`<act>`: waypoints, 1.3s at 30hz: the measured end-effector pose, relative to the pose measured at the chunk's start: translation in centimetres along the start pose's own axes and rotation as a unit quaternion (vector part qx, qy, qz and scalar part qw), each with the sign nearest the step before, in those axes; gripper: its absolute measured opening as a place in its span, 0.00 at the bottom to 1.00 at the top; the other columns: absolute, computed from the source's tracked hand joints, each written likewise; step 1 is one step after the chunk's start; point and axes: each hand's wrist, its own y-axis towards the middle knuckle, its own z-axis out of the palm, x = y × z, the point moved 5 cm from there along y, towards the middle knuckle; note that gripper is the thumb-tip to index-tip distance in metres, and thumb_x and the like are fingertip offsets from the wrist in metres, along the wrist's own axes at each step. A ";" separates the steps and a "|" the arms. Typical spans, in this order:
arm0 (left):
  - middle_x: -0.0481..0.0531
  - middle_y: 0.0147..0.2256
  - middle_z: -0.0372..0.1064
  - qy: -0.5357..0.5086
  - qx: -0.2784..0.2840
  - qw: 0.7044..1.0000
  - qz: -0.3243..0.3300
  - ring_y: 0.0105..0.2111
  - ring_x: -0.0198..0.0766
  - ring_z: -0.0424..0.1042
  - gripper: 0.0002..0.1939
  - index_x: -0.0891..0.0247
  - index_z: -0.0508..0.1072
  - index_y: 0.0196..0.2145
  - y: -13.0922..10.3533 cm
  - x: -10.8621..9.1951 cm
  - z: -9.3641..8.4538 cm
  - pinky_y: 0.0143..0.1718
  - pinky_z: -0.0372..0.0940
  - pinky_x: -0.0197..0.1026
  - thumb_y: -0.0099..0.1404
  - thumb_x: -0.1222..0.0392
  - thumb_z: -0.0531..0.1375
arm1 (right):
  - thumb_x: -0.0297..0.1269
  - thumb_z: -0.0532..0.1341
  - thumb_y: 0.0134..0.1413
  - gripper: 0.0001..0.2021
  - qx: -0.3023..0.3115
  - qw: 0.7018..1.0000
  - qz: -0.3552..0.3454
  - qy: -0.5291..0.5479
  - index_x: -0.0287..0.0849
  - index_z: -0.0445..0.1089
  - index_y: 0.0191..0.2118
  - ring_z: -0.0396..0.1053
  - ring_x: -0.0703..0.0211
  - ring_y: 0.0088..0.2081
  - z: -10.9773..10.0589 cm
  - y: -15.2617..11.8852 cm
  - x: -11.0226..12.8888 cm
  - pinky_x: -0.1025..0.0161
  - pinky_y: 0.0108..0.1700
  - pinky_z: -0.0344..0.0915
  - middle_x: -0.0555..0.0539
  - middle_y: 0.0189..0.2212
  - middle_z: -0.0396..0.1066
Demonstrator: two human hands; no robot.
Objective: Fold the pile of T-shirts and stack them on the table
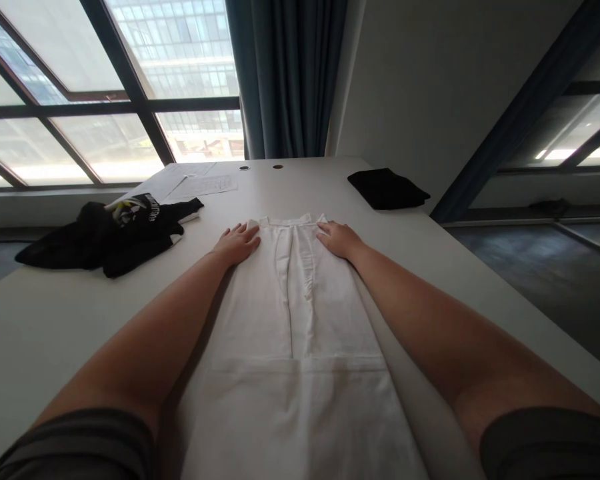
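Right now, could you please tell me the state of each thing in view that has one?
White garment: laid lengthwise, slightly creased
Black printed garment: crumpled
Black cloth: folded
Blue curtain: gathered
Papers: flat
Left hand: open, on the white garment's far left corner
Right hand: open, on the far right corner

A crumpled black garment (100, 237) lies near papers (207, 185), across the table (410, 260) from folded black cloth (387, 189).

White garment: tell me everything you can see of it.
The white garment looks like plain cloth, lightly creased; folded edges run down the middle to a straight line across it. It lies spread lengthwise on the table, its near end out of frame. The left hand and right hand rest at its far corners.
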 end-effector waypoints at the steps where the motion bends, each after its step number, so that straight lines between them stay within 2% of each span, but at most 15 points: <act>1: 0.61 0.75 0.50 -0.005 -0.004 1.000 -0.001 0.75 0.57 0.46 0.33 0.59 0.59 0.74 0.7 0.1 0.0 0.73 0.42 0.64 0.78 0.44 0.46 | 0.42 0.55 0.71 0.27 -0.010 1.000 0.003 0.010 0.40 0.67 0.71 0.62 0.44 0.70 -0.1 0.3 -0.1 0.48 0.72 0.53 0.38 0.70 0.65; 4: 0.63 0.73 0.55 -0.018 -0.021 1.000 -0.002 0.74 0.54 0.51 0.31 0.63 0.62 0.71 2.2 0.3 -0.1 0.73 0.46 0.61 0.78 0.48 0.47 | 0.38 0.57 0.68 0.27 -0.043 0.998 0.009 0.037 0.39 0.69 0.69 0.66 0.45 0.67 -0.5 1.0 -0.4 0.53 0.70 0.58 0.39 0.68 0.68; 7: 0.62 0.71 0.59 -0.028 -0.049 0.998 0.005 0.71 0.50 0.58 0.30 0.64 0.64 0.70 2.5 0.2 -0.5 0.72 0.52 0.51 0.76 0.53 0.48 | 0.34 0.59 0.65 0.28 -0.082 0.994 -0.006 0.073 0.36 0.69 0.69 0.67 0.47 0.67 -1.1 1.0 -0.4 0.55 0.70 0.59 0.39 0.67 0.68; 11: 0.61 0.71 0.60 -0.120 -0.173 0.976 0.053 0.66 0.48 0.65 0.31 0.66 0.64 0.70 1.0 -0.3 -2.2 0.69 0.59 0.47 0.73 0.56 0.51 | 0.31 0.59 0.62 0.29 -0.152 0.972 -0.042 0.175 0.37 0.70 0.68 0.71 0.52 0.63 -2.1 -0.2 -0.2 0.57 0.67 0.63 0.42 0.67 0.69; 14: 0.62 0.70 0.60 -0.173 -0.252 0.948 0.089 0.57 0.45 0.73 0.30 0.65 0.64 0.69 -1.2 -1.0 -4.0 0.62 0.68 0.48 0.73 0.55 0.51 | 0.33 0.58 0.62 0.29 -0.203 0.948 -0.044 0.241 0.40 0.69 0.69 0.77 0.54 0.51 -3.2 -1.6 -0.2 0.54 0.60 0.71 0.42 0.64 0.73; 18: 0.63 0.64 0.67 -0.218 -0.360 0.899 0.121 0.46 0.41 0.77 0.24 0.63 0.69 0.63 -5.5 -2.2 -6.6 0.50 0.74 0.46 0.73 0.55 0.55 | 0.34 0.61 0.60 0.26 -0.288 0.909 -0.096 0.284 0.45 0.74 0.64 0.77 0.57 0.40 -5.8 -4.7 0.8 0.56 0.50 0.76 0.43 0.62 0.74; 20: 0.61 0.59 0.71 -0.227 -0.382 0.889 0.109 0.44 0.41 0.77 0.20 0.61 0.70 0.59 -8.1 -2.6 -7.2 0.44 0.74 0.44 0.72 0.55 0.58 | 0.35 0.62 0.60 0.24 -0.316 0.897 -0.128 0.283 0.47 0.75 0.61 0.75 0.59 0.37 -7.0 -7.0 1.5 0.57 0.46 0.76 0.44 0.59 0.76; 23: 0.54 0.45 0.74 -0.251 -0.394 0.881 0.072 0.40 0.40 0.76 0.17 0.60 0.68 0.50 -12.0 -2.4 -7.2 0.39 0.73 0.40 0.68 0.53 0.64 | 0.35 0.62 0.62 0.18 -0.319 0.900 -0.169 0.243 0.48 0.76 0.56 0.76 0.57 0.38 -7.6 -11.3 1.8 0.58 0.45 0.76 0.45 0.53 0.78; 25: 0.49 0.39 0.72 -0.264 -0.358 0.891 0.089 0.37 0.38 0.75 0.17 0.59 0.66 0.48 -14.3 -2.3 -6.9 0.39 0.72 0.40 0.65 0.54 0.66 | 0.34 0.63 0.61 0.14 -0.292 0.916 -0.194 0.195 0.48 0.75 0.51 0.77 0.54 0.39 -7.3 -14.0 1.5 0.56 0.46 0.75 0.46 0.45 0.80; 26: 0.48 0.38 0.72 -0.255 -0.305 0.910 0.120 0.36 0.37 0.74 0.16 0.59 0.66 0.47 -15.1 -2.6 -6.6 0.40 0.71 0.40 0.64 0.55 0.65 | 0.33 0.64 0.60 0.14 -0.268 0.924 -0.213 0.171 0.48 0.73 0.52 0.78 0.53 0.40 -7.0 -15.1 1.3 0.56 0.45 0.75 0.46 0.42 0.80; 28: 0.49 0.38 0.73 -0.215 -0.151 0.944 0.199 0.36 0.37 0.74 0.11 0.59 0.70 0.44 -16.3 -3.4 -5.7 0.42 0.70 0.39 0.63 0.60 0.62 | 0.31 0.63 0.59 0.21 -0.195 0.935 -0.262 0.139 0.48 0.69 0.58 0.78 0.53 0.39 -6.4 -16.9 1.0 0.57 0.45 0.75 0.47 0.40 0.80; 30: 0.51 0.41 0.74 -0.182 -0.025 0.951 0.249 0.38 0.38 0.74 0.11 0.59 0.75 0.41 -17.1 -3.8 -4.9 0.42 0.69 0.38 0.61 0.65 0.58 | 0.27 0.61 0.59 0.27 -0.112 0.936 -0.311 0.123 0.48 0.66 0.63 0.78 0.55 0.37 -6.1 -17.8 1.2 0.58 0.45 0.74 0.49 0.40 0.79; 31: 0.52 0.42 0.74 -0.175 0.004 0.950 0.259 0.40 0.39 0.74 0.13 0.60 0.77 0.40 -17.2 -3.8 -4.8 0.43 0.69 0.38 0.60 0.66 0.56 | 0.25 0.60 0.58 0.27 -0.074 0.933 -0.333 0.117 0.48 0.68 0.63 0.77 0.56 0.37 -6.1 -18.0 1.4 0.60 0.45 0.73 0.49 0.39 0.79; 35: 0.54 0.41 0.73 -0.183 0.000 0.947 0.265 0.43 0.41 0.73 0.13 0.60 0.78 0.36 -16.9 -3.4 -5.0 0.49 0.68 0.41 0.61 0.68 0.53 | 0.22 0.58 0.57 0.17 0.010 0.916 -0.390 0.091 0.45 0.80 0.43 0.77 0.56 0.41 -6.8 -18.1 2.1 0.62 0.47 0.72 0.45 0.40 0.79; 39: 0.56 0.42 0.74 -0.175 -0.064 0.948 0.256 0.44 0.42 0.73 0.10 0.60 0.76 0.37 -16.8 -3.7 -5.6 0.50 0.68 0.44 0.70 0.61 0.54 | 0.20 0.57 0.53 0.20 0.025 0.917 -0.383 0.106 0.46 0.83 0.42 0.77 0.55 0.44 -7.0 -17.6 2.0 0.60 0.50 0.73 0.44 0.43 0.80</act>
